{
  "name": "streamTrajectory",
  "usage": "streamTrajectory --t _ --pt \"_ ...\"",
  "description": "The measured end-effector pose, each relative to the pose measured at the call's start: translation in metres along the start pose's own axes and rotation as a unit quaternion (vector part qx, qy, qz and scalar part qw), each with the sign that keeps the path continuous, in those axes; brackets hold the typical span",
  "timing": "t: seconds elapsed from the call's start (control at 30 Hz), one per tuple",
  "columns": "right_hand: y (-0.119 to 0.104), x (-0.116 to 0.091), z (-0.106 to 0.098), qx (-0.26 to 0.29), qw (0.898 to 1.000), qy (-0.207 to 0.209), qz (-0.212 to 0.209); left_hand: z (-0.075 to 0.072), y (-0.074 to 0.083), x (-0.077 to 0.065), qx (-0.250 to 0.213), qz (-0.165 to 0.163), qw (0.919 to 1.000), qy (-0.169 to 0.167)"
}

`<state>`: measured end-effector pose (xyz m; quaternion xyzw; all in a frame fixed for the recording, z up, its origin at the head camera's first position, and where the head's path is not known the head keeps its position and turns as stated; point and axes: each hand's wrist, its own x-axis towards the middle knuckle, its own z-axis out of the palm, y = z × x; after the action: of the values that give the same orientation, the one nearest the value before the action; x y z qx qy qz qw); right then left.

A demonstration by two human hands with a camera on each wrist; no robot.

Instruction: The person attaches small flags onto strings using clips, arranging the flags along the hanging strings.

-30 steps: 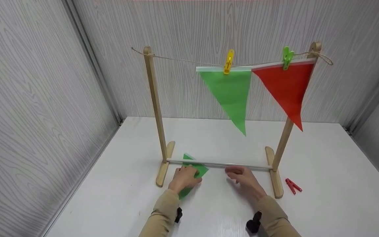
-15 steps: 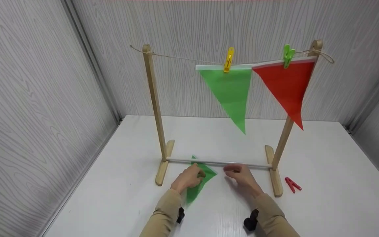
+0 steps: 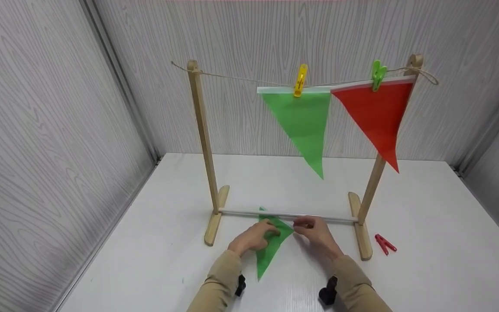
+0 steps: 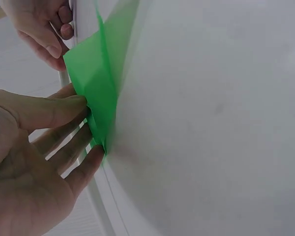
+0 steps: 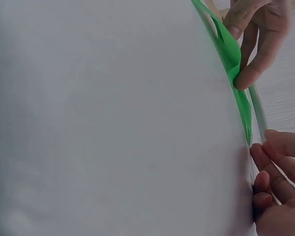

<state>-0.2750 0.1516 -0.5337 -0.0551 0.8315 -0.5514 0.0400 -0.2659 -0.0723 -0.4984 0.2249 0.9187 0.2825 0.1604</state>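
In the head view my left hand [image 3: 254, 236] lies over a green triangular pennant [image 3: 269, 255] on the white table. The left wrist view has its thumb pinching the edge of the pennant [image 4: 96, 69] against the fingers behind it. My right hand [image 3: 316, 234] is low over the table, fingers loosely bent, fingertips right at the pennant's right corner. From the right wrist, the green fabric [image 5: 231, 51] appears almost edge-on and slightly buckled. There my right thumb and forefinger stand a little apart beside its tip.
A wooden stand with a left post [image 3: 204, 138] and low white crossbar [image 3: 327, 218] spans the table. From its string hang a green pennant [image 3: 303, 121] with a yellow clothespin [image 3: 301, 80] and a red pennant [image 3: 379, 117] with a green clothespin [image 3: 378, 76]. A red clothespin [image 3: 380, 240] lies right.
My left hand has slid the green pennant to the right along the table, bringing its corner up to my right fingertips. The right hand has barely shifted.
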Motion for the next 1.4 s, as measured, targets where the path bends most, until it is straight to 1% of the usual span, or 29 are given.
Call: streamTrajectory --t 0.13,0.2,0.27,0.33,0.5,0.53,0.63,0.77,0.87,1.03,1.17,1.27,1.4 --pt "-0.002 0.001 0.004 -0.012 1.0 0.017 0.014 0.002 0.002 0.003 0.011 0.019 0.9996 -0.02" --pt "-0.002 0.003 0.005 -0.018 0.999 0.024 0.021 0.003 0.003 0.004 0.017 0.032 0.999 -0.025" --pt "-0.003 0.004 0.007 -0.024 0.999 0.03 0.025 0.004 0.003 0.005 0.015 0.037 0.9988 -0.028" --pt "-0.004 0.005 0.007 -0.029 0.999 0.03 0.025 0.004 0.002 0.006 0.011 0.039 0.9988 -0.028" --pt "-0.002 0.005 0.007 -0.032 0.999 0.034 0.027 0.006 -0.001 0.006 -0.017 0.049 0.9982 -0.03" --pt "-0.001 0.004 0.006 -0.032 0.999 0.035 0.022 0.006 -0.002 0.005 -0.025 0.051 0.9979 -0.031" --pt "0.001 0.004 0.005 -0.03 0.999 0.042 0.008 0.006 -0.007 0.005 -0.058 0.063 0.9961 -0.021" --pt "0.004 0.004 0.003 -0.02 0.999 0.049 0.008 0.005 -0.015 0.005 -0.11 0.073 0.9911 0.019" --pt "0.006 0.004 0.001 -0.012 0.999 0.048 0.017 0.005 -0.02 0.004 -0.127 0.065 0.9886 0.048" --pt "0.009 0.003 -0.002 -0.01 0.999 0.049 0.005 0.005 -0.023 0.005 -0.141 0.044 0.9867 0.069" --pt "0.011 0.003 -0.003 0.011 0.998 0.053 0.006 0.005 -0.025 0.005 -0.169 0.03 0.9824 0.073" --pt "0.012 0.003 -0.003 0.026 0.998 0.055 0.005 0.005 -0.028 0.005 -0.188 0.017 0.9796 0.069" --pt "0.012 0.004 -0.004 0.036 0.997 0.062 -0.002 0.005 -0.03 0.006 -0.227 0.001 0.9715 0.067"
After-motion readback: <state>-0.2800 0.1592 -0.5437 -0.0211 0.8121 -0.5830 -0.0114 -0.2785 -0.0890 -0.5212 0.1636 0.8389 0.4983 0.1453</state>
